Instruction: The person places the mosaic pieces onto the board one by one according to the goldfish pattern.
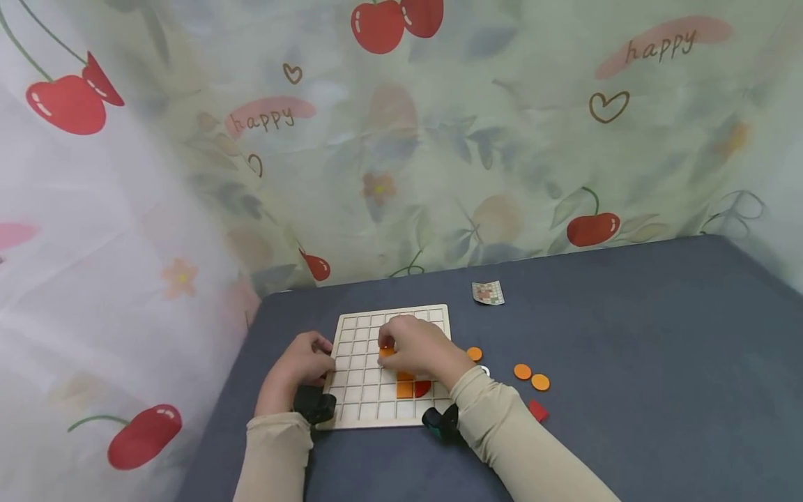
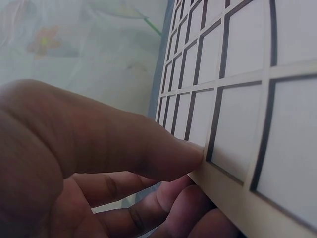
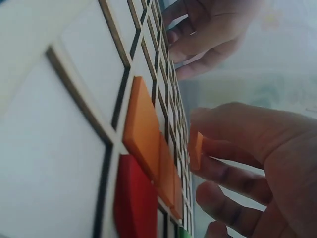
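In the head view a pale wooden grid board (image 1: pixel 354 411) lies on the dark table. My left hand (image 1: pixel 304 359) is at its left edge; the left wrist view shows the thumb (image 2: pixel 173 156) on the rim and the other fingers curled against the side. Above the board, my right hand (image 1: pixel 417 343) pinches a small orange tile (image 3: pixel 196 149) between thumb and fingers. Orange tiles (image 1: pixel 404 390) sit in the grid beside a red piece (image 1: pixel 422 388) with a rounded side. A bit of green (image 3: pixel 184 233) shows low in the right wrist view. The right hand hides some cells.
Right of the board lie several orange discs (image 1: pixel 523 371), a red piece (image 1: pixel 537 411) and a white piece (image 1: pixel 485 370) partly behind the right forearm. A small printed card (image 1: pixel 488 293) lies further back. Patterned cloth (image 1: pixel 439 174) hangs behind the table and on the left.
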Demonstrator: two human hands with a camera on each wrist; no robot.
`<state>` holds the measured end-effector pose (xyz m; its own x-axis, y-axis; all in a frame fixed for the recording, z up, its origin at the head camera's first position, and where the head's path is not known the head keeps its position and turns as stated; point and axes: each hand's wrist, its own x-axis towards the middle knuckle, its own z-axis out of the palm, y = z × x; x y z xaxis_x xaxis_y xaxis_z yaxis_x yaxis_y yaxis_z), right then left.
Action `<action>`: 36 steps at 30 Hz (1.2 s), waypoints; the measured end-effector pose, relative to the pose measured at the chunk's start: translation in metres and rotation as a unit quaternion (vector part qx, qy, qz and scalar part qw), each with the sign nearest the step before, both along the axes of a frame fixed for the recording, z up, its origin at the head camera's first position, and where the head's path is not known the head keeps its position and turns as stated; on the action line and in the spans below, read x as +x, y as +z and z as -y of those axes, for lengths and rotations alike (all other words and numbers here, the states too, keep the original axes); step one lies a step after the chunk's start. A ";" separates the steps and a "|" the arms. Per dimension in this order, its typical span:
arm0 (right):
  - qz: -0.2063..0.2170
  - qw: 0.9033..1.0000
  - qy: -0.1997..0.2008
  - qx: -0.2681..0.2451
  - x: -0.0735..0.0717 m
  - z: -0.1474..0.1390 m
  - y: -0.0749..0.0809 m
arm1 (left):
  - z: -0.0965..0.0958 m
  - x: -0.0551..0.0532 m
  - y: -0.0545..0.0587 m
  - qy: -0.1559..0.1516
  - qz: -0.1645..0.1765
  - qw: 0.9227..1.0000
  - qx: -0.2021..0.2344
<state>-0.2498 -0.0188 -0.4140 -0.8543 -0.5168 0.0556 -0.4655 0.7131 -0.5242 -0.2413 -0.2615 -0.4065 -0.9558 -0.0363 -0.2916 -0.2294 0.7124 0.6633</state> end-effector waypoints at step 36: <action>-0.021 0.989 0.104 -0.101 0.047 -0.037 0.096 | 0.001 0.000 -0.002 0.001 0.001 1.000 0.004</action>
